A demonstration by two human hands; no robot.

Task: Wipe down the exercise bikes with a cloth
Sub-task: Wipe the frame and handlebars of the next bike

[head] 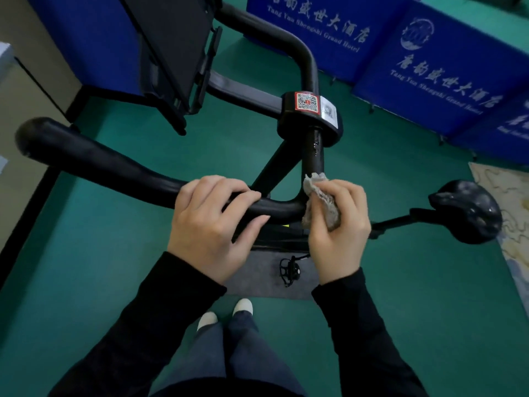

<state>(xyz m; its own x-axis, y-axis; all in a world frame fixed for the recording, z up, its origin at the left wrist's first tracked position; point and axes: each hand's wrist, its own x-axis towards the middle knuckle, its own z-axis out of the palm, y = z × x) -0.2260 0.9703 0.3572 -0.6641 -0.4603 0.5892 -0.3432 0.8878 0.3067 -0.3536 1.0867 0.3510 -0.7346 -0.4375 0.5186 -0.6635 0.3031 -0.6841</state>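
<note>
Your left hand (211, 224) grips the handlebar (100, 164) of the bike (274, 167). The fingers curl over the top of the black bar and the thumb goes under it on the near side. Your right hand (340, 224) is near it, at three o'clock from it, and it holds the cloth (320, 202), a small grey crumpled piece, with the fingers curled round it. The cloth lies against the place where the handlebar meets the post (313, 156), and its upper edge stands a little above your fingers. From your left hand the bar runs away toward ten o'clock and ends in a round tip. At twelve o'clock from the cloth the post goes into a black block with a red sticker (307, 102) on top. A dark screen (171, 53) is tilted at eleven o'clock from this block. The saddle (466, 210) is at three o'clock from your right hand, well apart from it, on a thin black arm. Between your two wrists, at six o'clock from the cloth, you see a pedal (289, 270) above a grey mat (257, 276). Your white shoes (243, 306) stand at six o'clock from the mat, on the green floor (114, 282). Blue banners (429, 67) with white writing stand from twelve to two o'clock behind the bike. Both your sleeves (160, 310) are black.
</note>
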